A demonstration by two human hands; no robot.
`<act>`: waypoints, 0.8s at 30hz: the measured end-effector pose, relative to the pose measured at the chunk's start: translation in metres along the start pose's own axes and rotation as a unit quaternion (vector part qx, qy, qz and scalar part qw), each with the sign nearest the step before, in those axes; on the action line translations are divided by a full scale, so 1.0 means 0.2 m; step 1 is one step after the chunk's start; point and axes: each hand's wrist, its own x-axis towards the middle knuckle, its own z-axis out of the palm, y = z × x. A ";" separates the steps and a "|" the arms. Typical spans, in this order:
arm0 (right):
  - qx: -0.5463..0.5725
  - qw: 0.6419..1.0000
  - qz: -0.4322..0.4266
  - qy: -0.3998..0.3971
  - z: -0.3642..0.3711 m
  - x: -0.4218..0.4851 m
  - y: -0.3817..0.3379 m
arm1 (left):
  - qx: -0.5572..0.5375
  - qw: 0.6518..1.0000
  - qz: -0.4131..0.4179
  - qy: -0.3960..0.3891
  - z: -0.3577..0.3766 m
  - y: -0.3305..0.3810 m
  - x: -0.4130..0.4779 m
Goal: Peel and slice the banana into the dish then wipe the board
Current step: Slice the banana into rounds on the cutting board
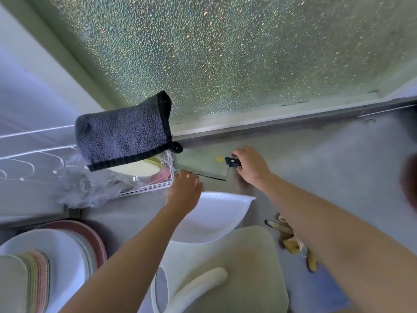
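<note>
Right hand (251,166) grips 1 cleaver (212,166); 1 peeled banana (198,288) on board (255,251).

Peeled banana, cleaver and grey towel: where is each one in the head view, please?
peeled banana (198,288): head view, middle of the fruit.
cleaver (200,166): head view, flat of the blade.
grey towel (123,134): head view, centre of the cloth.

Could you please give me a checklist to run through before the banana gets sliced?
1. Peeled banana lies on the cutting board: ok.
2. Right hand grips the cleaver by its handle: ok.
3. Left hand clear of the blade: close beside it, not ok.
4. White dish ready behind the board: ok.
5. Banana peel off the board, on the counter: ok.
6. Grey towel on the rack for wiping: ok.
</note>
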 end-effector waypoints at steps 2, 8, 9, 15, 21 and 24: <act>0.019 1.000 -0.004 0.006 -0.02 -0.03 0.01 | -0.019 1.000 0.006 -0.005 0.00 -0.01 -0.01; 0.079 0.994 0.066 0.048 -0.13 -0.23 0.04 | -0.044 0.993 0.061 0.086 0.01 -0.01 -0.14; 0.107 0.989 0.080 0.059 -0.14 -0.28 0.05 | -0.055 0.989 0.075 0.114 0.01 -0.01 -0.17; 0.315 0.927 0.170 0.109 -0.13 -0.68 -0.02 | -0.061 0.976 0.104 0.181 0.07 -0.02 -0.44; 0.457 0.872 0.152 0.089 -0.02 -1.12 -0.21 | -0.078 0.977 0.131 0.151 0.23 -0.09 -0.79; 0.463 0.872 0.136 0.078 0.02 -1.29 -0.26 | -0.065 0.986 0.118 0.102 0.31 -0.12 -0.94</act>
